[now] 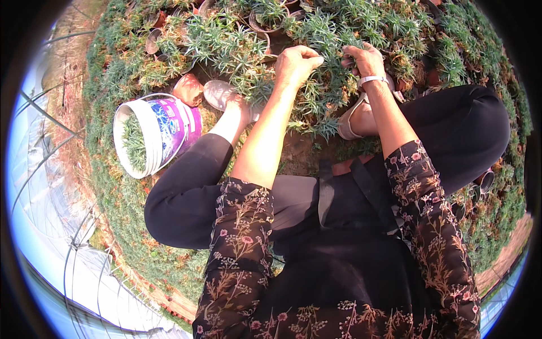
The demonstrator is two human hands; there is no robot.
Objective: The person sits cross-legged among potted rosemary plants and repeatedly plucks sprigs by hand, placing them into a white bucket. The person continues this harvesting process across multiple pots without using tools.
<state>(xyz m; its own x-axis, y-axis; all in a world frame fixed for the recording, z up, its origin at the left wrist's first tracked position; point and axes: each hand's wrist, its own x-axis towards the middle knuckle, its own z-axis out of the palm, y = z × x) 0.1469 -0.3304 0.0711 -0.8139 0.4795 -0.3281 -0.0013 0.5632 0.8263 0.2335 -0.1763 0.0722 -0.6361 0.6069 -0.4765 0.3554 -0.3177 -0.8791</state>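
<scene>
Spiky grey-green potted plants (330, 84) fill the ground before me. Over them, at the upper middle, is my left hand (297, 63), its thumb and fingertips pressed together; whether something thin is between them cannot be seen. To its right my right hand (365, 60), with a light band at the wrist, has curled fingers close to the foliage. Small bits of green appear at its fingers, but what it holds is unclear. At the left a white and purple plastic bucket (188, 123) lies tilted, its mouth facing left, with green cuttings (134, 142) inside.
A terracotta-coloured pot (188, 90) lies by the bucket. My shoes (219, 95) are among the plants, on either side of bare soil (298, 152). More pots (267, 19) stand at the top. Metal hoops (48, 116) and plastic sheeting rise at the far left.
</scene>
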